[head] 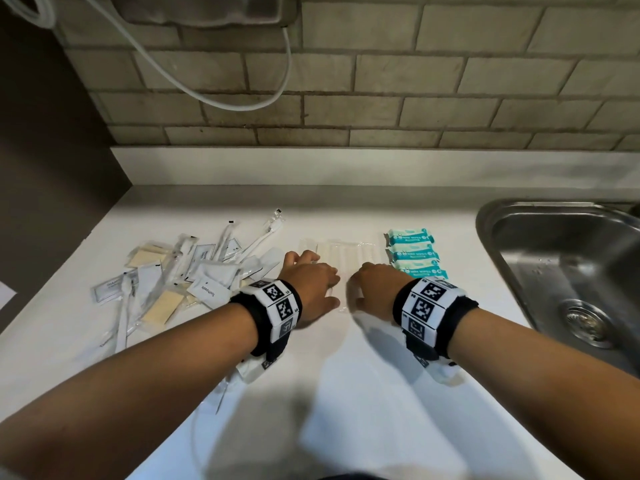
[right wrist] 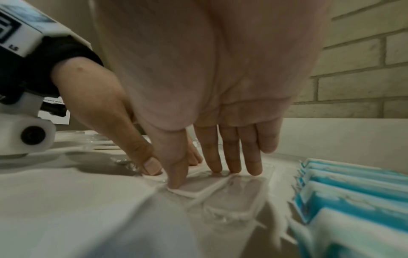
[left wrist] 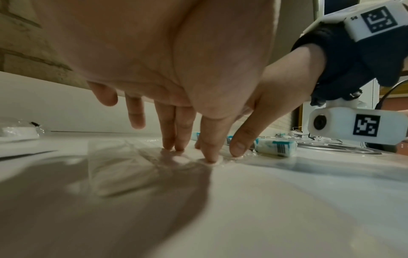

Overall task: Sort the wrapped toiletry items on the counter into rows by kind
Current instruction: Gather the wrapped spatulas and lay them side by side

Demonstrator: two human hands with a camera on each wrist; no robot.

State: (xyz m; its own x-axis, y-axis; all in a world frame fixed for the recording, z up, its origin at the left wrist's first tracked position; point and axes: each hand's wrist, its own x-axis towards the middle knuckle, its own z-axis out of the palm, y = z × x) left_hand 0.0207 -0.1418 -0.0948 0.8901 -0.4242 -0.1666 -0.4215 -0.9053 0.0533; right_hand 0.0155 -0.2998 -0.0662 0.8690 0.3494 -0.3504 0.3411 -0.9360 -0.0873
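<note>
Clear packets [head: 341, 258] blur together under both hands' fingertips [right wrist: 215, 168].

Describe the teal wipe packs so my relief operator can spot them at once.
Start at the steel sink on the right of the white counter. Just left of its rim lies a neat row of wipe packs, stacked front to back. They alone are teal; the clear packets beside them are colourless.

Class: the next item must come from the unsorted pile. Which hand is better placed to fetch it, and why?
Probably the left hand: the unsorted pile lies just beside it, while the right hand sits nearer the teal packs.
</note>
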